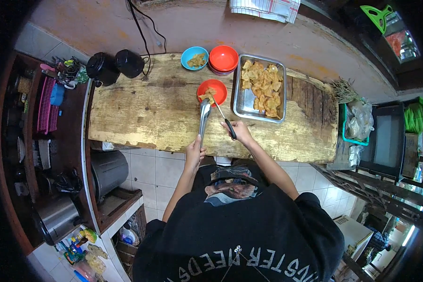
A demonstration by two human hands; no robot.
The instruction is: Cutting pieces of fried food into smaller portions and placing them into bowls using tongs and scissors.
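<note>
A long, worn wooden plank worktop (150, 110) runs along the pinkish wall, and everything in use is gathered toward its far right part, within easy reach of both arms. The largest piece there is a rectangular steel tray (240, 104) heaped with golden fried pieces, set just right of the working spot so that food can be lifted across without stretching. Against the far edge stand a stack of red plastic bowls (223, 58) and a small blue bowl (195, 58) with some fried bits in it, parked behind the work. Two black pots (115, 66) sit at the far left corner, well apart.

Between tray and near edge lies a round red plastic bowl (216, 90) holding a few fried pieces. The left hand (194, 152), at the near edge, has its grip closed around long steel tongs (204, 116) whose tips pin a piece in that bowl. The right hand (240, 130) grips black-handled scissors (223, 118), blades angled toward the same piece, probably so the tongs steady it for cutting.
</note>
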